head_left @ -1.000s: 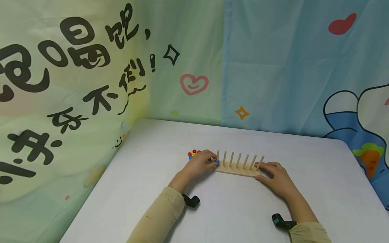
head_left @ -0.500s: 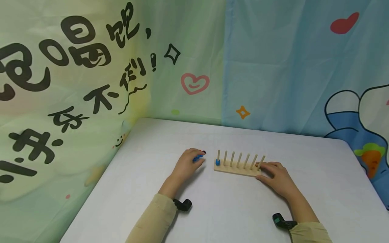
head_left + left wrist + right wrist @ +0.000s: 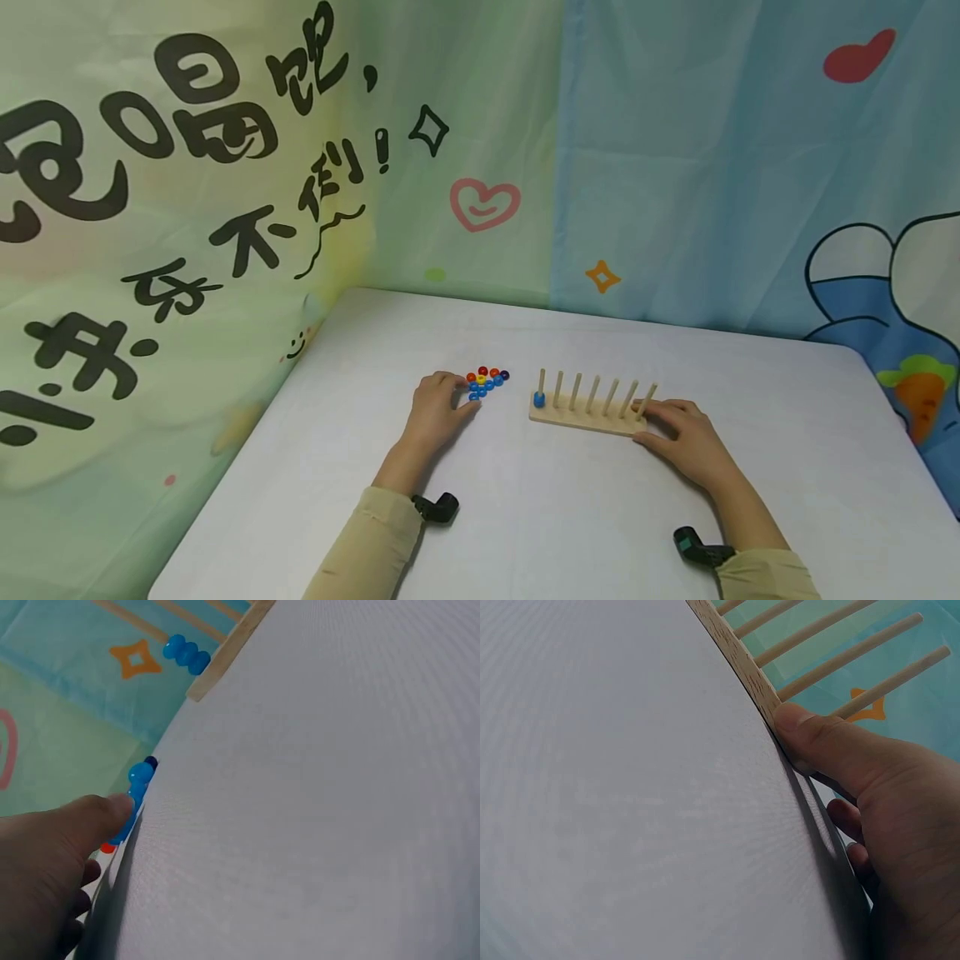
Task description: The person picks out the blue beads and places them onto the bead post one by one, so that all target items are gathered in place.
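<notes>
My left hand [image 3: 435, 414] is at the left edge of a small cluster of loose beads, thumb and fingers apart around its near side. Blue beads [image 3: 482, 393] lie closest to the thumb; whether the fingertips touch any is unclear. In the left wrist view, the thumb overlaps the blue beads [image 3: 139, 774]. To the right stands a wooden peg board [image 3: 585, 422] with a row of upright pegs. Three blue beads [image 3: 187, 654] are stacked on its leftmost peg. My right hand [image 3: 686, 443] grips the board's right end, the thumb on its near edge [image 3: 742, 666].
Red beads [image 3: 483, 371], a yellow bead [image 3: 482, 380] and a dark bead [image 3: 505, 375] lie in the same cluster on the white table [image 3: 570, 517]. Printed curtains [image 3: 675, 167] hang behind the table and along its left side.
My left hand has drawn away from the leftmost peg, moving left to the bead cluster, and left blue beads on the peg. The right hand stays on the board's end.
</notes>
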{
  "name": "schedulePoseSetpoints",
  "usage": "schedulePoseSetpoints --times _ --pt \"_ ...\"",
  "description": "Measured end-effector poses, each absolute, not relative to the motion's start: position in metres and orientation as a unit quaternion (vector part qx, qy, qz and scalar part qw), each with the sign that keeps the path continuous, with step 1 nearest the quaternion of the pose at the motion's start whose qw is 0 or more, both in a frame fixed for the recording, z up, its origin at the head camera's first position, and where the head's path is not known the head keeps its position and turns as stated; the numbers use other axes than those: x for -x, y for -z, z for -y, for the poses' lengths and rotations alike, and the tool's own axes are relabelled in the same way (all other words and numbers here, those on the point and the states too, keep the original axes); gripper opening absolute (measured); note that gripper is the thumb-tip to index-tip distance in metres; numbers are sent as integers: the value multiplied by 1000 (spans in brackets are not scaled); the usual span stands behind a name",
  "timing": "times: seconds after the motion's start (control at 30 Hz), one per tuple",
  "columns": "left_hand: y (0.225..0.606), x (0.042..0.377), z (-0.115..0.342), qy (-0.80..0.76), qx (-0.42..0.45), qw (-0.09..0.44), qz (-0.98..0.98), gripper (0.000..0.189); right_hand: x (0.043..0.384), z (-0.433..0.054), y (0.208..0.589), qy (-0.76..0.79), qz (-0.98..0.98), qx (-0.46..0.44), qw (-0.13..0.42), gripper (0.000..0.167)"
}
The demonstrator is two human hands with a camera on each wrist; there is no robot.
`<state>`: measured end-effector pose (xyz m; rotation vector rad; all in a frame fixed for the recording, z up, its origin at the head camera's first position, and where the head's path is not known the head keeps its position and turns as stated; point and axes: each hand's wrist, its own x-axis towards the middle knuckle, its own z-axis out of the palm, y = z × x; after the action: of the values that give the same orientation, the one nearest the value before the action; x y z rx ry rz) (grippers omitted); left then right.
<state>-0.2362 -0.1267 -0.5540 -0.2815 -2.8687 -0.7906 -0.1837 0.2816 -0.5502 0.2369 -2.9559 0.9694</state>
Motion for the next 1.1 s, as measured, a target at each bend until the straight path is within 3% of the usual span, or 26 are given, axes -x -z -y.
schedulePoseSetpoints --times 0.5,1.1 --pt "559 234 126 253 93 86 959 26 185 -283 554 -308 948 -78 12 61" --pt "552 236 123 293 116 89 945 27 184 -284 554 -307 949 -75 7 62"
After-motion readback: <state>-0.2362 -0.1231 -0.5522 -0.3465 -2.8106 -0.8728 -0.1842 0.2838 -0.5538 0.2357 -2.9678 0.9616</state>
